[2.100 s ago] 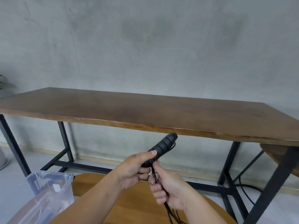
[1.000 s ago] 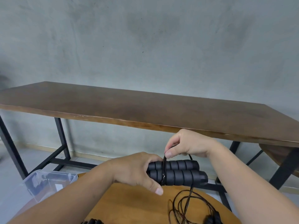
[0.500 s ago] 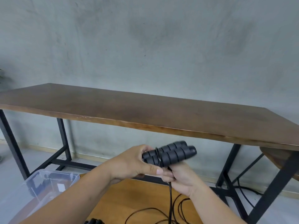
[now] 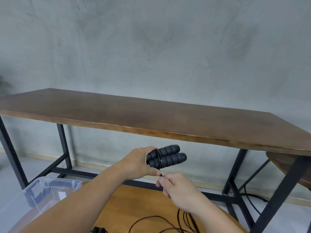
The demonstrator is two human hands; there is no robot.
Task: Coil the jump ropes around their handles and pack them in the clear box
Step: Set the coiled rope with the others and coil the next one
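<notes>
Above the round wooden table (image 4: pixel 134 204), you hold two black foam handles (image 4: pixel 166 158) side by side in your left hand (image 4: pixel 138 163), fingers curled round their near ends. One rope turn (image 4: pixel 158 158) circles both. Your right hand (image 4: pixel 176 189), below the handles, pinches the rope. Loose rope loops (image 4: pixel 168 222) lie on the table. One clear box (image 4: pixel 42 194) sits left of the table; contents unclear.

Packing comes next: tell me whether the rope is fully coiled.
Not fully: few turns circle the handles; loose rope lies on the round table.
</notes>
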